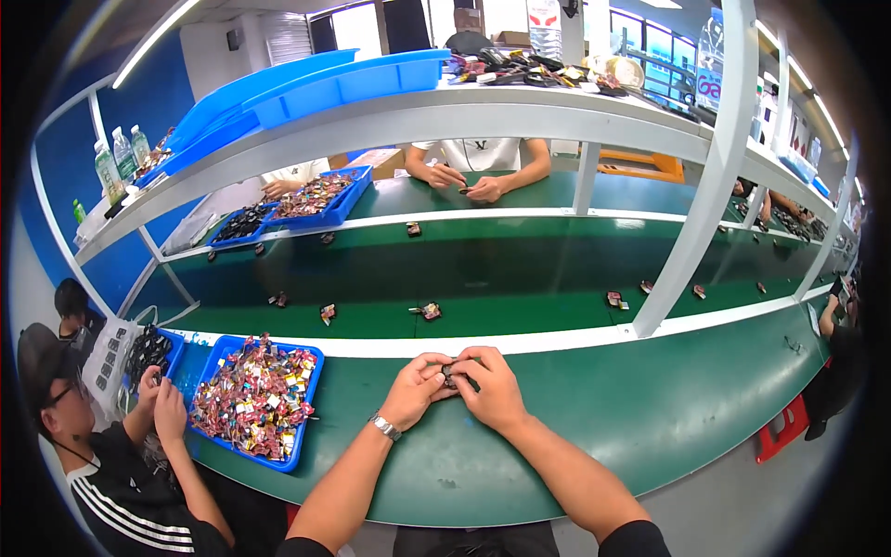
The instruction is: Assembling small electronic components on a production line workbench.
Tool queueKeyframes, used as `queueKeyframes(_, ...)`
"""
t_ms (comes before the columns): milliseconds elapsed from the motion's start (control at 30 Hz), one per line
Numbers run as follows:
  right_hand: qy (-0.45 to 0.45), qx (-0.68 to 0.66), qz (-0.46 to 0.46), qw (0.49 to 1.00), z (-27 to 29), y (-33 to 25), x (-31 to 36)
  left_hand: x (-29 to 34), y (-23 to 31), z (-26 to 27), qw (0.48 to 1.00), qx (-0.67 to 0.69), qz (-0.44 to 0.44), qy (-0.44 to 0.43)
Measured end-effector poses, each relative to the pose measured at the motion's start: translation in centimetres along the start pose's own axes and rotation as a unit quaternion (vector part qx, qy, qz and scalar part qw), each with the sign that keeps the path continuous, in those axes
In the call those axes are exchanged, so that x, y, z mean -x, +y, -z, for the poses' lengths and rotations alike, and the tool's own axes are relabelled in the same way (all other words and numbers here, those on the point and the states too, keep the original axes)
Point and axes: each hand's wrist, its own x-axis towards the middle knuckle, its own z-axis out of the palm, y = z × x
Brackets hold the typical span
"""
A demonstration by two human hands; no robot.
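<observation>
Over the green bench (594, 418), my left hand (414, 394) and my right hand (492, 390) meet in front of me. Between their fingertips they pinch a small dark part (449, 376), mostly covered by the fingers, so its exact kind is not clear. My left wrist carries a metal watch (384, 426). To the left of my left hand stands a blue tray (299, 444) heaped with small red, white and yellow electronic pieces (255, 395).
Beyond a white rail (371, 347), a green conveyor belt (520, 316) carries scattered small assemblies (429, 310). A slanting white post (691, 204) rises to a shelf with blue trays (348, 88). At left a co-worker (121, 464) handles a part; another person's hands (464, 184) work opposite.
</observation>
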Motion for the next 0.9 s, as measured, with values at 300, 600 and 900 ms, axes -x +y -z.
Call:
queueKeyframes(300, 0.026, 0.088, 0.074, 0.993, -0.5, -0.4, 0.0, 0.1, 0.0, 0.5, 0.999, -0.004, 0.029, 0.014)
queueKeyframes(600, 0.018, 0.168, 0.112, 0.979, -0.9, 0.0, 0.3, 0.1, 0.1, 0.0, 1.000, 0.005, 0.024, 0.016)
queueKeyframes(900, 0.015, 0.216, 0.096, 0.971, -1.5, -0.4, 0.5, 0.1, 0.0, -0.1, 1.000, -0.010, 0.018, 0.019)
